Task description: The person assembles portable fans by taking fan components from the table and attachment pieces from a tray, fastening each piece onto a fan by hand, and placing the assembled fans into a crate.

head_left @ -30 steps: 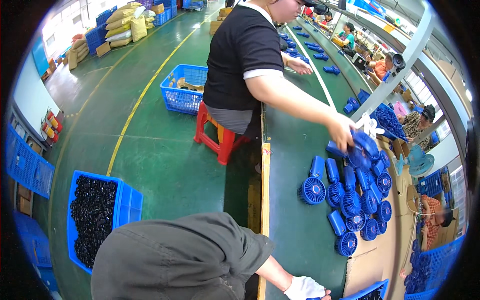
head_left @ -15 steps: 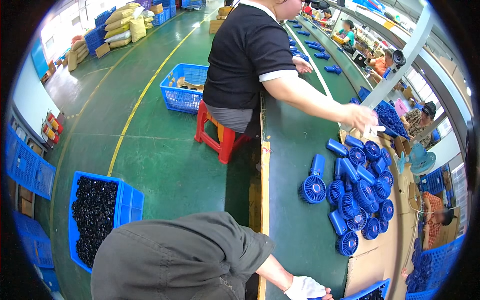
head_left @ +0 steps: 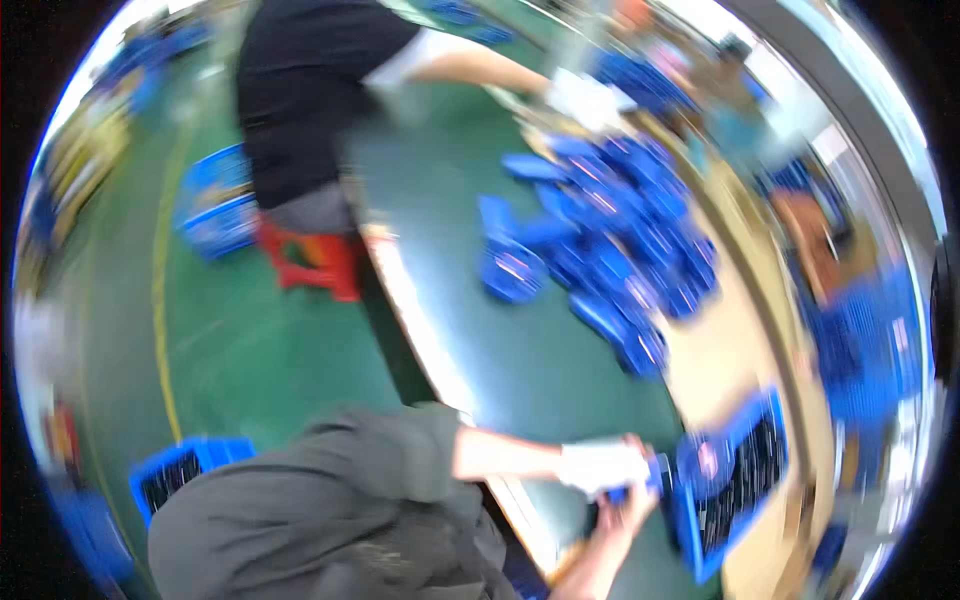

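Note:
A blue handheld fan [head_left: 705,464] is between my hands, its round head over the near-left side of a blue crate [head_left: 688,535] that holds small black parts [head_left: 742,490]. My left hand [head_left: 603,466], in a white glove, is closed around the handle end. My right hand [head_left: 628,510] comes up from below with its fingers bent against the same handle. Blur hides the exact finger positions. Farther up the green work surface, a heap of blue handheld fans [head_left: 625,240] lies partly on cardboard, with one fan [head_left: 512,272] at its left edge.
Across the surface [head_left: 430,210], a person in a black top [head_left: 305,100] sits on a red stool [head_left: 310,260], one white-gloved hand [head_left: 590,100] reaching to the heap's far end. Blue crates stand on the floor at left [head_left: 220,205] and lower left [head_left: 190,465].
My view has turned and shifted, bringing the crate of black parts further in. My right hand has come into view, and a fan now shows at my hands. The co-worker's arm still reaches toward the heap.

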`<state>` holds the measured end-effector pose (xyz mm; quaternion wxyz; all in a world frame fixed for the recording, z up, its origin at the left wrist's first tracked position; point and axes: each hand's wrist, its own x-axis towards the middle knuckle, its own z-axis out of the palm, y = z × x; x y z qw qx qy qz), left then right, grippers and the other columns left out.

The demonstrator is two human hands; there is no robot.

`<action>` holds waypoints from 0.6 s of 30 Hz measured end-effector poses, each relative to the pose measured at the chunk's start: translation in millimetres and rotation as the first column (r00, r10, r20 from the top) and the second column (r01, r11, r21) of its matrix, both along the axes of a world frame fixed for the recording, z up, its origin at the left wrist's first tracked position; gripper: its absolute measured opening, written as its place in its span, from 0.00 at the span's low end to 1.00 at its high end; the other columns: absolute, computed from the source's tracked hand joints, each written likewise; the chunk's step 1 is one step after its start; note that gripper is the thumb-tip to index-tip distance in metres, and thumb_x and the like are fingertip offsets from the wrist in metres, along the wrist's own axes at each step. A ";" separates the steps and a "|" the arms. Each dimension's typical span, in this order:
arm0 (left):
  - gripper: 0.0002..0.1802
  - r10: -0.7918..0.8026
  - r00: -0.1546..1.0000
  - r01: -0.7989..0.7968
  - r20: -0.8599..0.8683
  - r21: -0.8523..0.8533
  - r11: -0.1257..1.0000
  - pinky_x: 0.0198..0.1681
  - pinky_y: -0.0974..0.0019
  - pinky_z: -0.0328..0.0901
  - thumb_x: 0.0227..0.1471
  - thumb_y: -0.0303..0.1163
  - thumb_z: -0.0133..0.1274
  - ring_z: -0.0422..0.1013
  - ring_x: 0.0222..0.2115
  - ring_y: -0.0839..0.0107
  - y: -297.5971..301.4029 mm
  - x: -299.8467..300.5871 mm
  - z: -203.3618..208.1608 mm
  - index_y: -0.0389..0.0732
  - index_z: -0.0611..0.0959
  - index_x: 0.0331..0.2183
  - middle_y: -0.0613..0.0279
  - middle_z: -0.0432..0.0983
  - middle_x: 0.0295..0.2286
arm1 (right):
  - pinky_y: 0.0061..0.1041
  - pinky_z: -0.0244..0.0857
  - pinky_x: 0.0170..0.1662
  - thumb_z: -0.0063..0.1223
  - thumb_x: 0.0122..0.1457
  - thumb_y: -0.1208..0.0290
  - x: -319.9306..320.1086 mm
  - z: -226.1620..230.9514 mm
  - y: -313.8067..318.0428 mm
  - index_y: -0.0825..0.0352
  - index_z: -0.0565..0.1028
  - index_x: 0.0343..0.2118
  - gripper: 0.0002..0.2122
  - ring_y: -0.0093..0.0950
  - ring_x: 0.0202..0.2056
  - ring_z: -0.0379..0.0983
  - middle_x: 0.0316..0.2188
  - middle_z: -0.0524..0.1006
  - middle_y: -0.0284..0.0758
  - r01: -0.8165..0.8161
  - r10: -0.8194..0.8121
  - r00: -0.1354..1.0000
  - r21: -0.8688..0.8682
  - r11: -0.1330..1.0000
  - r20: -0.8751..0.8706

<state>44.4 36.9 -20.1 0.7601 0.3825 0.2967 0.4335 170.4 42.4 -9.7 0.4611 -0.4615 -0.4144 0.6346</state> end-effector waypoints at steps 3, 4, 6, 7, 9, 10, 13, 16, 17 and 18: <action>0.17 0.005 1.000 -0.007 -0.015 -0.159 0.987 0.16 0.74 0.68 0.57 0.42 0.46 0.71 0.20 0.77 13.3 -3.8 3.3 0.46 0.71 0.46 0.64 0.71 0.30 | 0.17 0.64 0.16 0.67 0.44 0.65 2.0 -0.8 8.2 0.72 0.73 0.46 0.26 0.23 0.28 0.74 0.36 0.77 0.37 -0.084 0.087 0.982 0.021 0.996 -0.169; 0.19 -0.027 0.999 0.023 -0.025 -0.161 0.987 0.15 0.74 0.67 0.57 0.45 0.45 0.70 0.19 0.76 15.5 -3.0 -8.9 0.45 0.71 0.46 0.63 0.71 0.32 | 0.17 0.65 0.16 0.66 0.45 0.65 6.2 -3.6 11.3 0.73 0.71 0.47 0.26 0.23 0.26 0.74 0.36 0.77 0.37 -0.150 0.159 0.971 0.059 0.987 -0.181; 0.25 0.047 0.997 -0.053 -0.053 -0.114 0.992 0.11 0.76 0.61 0.58 0.46 0.42 0.66 0.12 0.78 20.7 13.1 -4.0 0.40 0.68 0.52 0.63 0.73 0.27 | 0.17 0.66 0.17 0.64 0.46 0.65 18.5 6.0 14.1 0.75 0.71 0.47 0.26 0.22 0.24 0.74 0.35 0.76 0.38 -0.158 0.177 0.972 0.124 0.980 -0.157; 0.24 0.025 0.991 -0.024 -0.128 0.003 1.000 0.11 0.76 0.60 0.59 0.47 0.41 0.66 0.11 0.79 24.2 19.9 -9.4 0.40 0.70 0.49 0.63 0.73 0.25 | 0.17 0.66 0.17 0.64 0.47 0.65 27.3 2.3 15.6 0.75 0.71 0.47 0.26 0.22 0.24 0.74 0.35 0.77 0.38 -0.136 0.161 0.973 0.150 0.979 -0.166; 0.23 -0.014 0.978 0.032 -0.208 0.083 0.996 0.10 0.77 0.58 0.60 0.48 0.38 0.65 0.10 0.79 25.5 18.1 -11.4 0.38 0.74 0.44 0.63 0.72 0.21 | 0.16 0.68 0.18 0.62 0.48 0.65 25.7 3.4 12.6 0.75 0.71 0.46 0.24 0.22 0.25 0.75 0.34 0.77 0.37 -0.103 0.140 0.969 0.183 0.978 -0.201; 0.23 -0.057 0.977 0.070 -0.207 0.052 0.996 0.10 0.77 0.58 0.60 0.48 0.37 0.65 0.10 0.79 24.9 17.3 -8.8 0.38 0.75 0.41 0.64 0.71 0.18 | 0.16 0.69 0.19 0.62 0.49 0.65 28.2 1.2 13.4 0.75 0.71 0.46 0.24 0.21 0.25 0.75 0.34 0.77 0.37 -0.125 0.160 0.966 0.179 0.976 -0.203; 0.23 -0.035 0.966 0.060 -0.258 0.087 0.994 0.11 0.76 0.58 0.61 0.48 0.35 0.65 0.10 0.79 19.4 16.0 -4.4 0.38 0.76 0.36 0.65 0.69 0.16 | 0.19 0.71 0.17 0.64 0.47 0.63 31.3 -6.6 13.1 0.72 0.65 0.46 0.27 0.27 0.30 0.77 0.43 0.74 0.44 -0.169 0.198 0.957 0.144 0.975 -0.214; 0.23 -0.001 0.958 0.041 -0.288 0.131 0.991 0.10 0.77 0.57 0.62 0.48 0.34 0.65 0.10 0.79 11.6 12.3 3.0 0.39 0.76 0.38 0.65 0.69 0.17 | 0.20 0.70 0.16 0.62 0.49 0.61 27.3 -4.6 8.3 0.71 0.65 0.45 0.26 0.27 0.30 0.77 0.43 0.75 0.44 -0.171 0.204 0.956 0.164 0.972 -0.212; 0.23 0.009 0.953 0.040 -0.302 0.155 0.987 0.11 0.77 0.58 0.62 0.48 0.34 0.65 0.10 0.80 8.8 11.4 7.0 0.39 0.76 0.38 0.65 0.70 0.17 | 0.20 0.70 0.15 0.61 0.51 0.57 26.9 -6.1 7.4 0.71 0.65 0.45 0.26 0.27 0.30 0.77 0.42 0.75 0.44 -0.172 0.209 0.955 0.179 0.969 -0.211; 0.23 0.007 0.950 0.049 -0.313 0.171 0.984 0.11 0.77 0.58 0.62 0.47 0.34 0.65 0.10 0.80 9.1 14.3 5.7 0.39 0.75 0.38 0.65 0.70 0.18 | 0.20 0.69 0.14 0.59 0.52 0.54 30.5 -10.1 7.2 0.71 0.65 0.45 0.26 0.27 0.30 0.77 0.42 0.75 0.44 -0.163 0.201 0.957 0.186 0.969 -0.209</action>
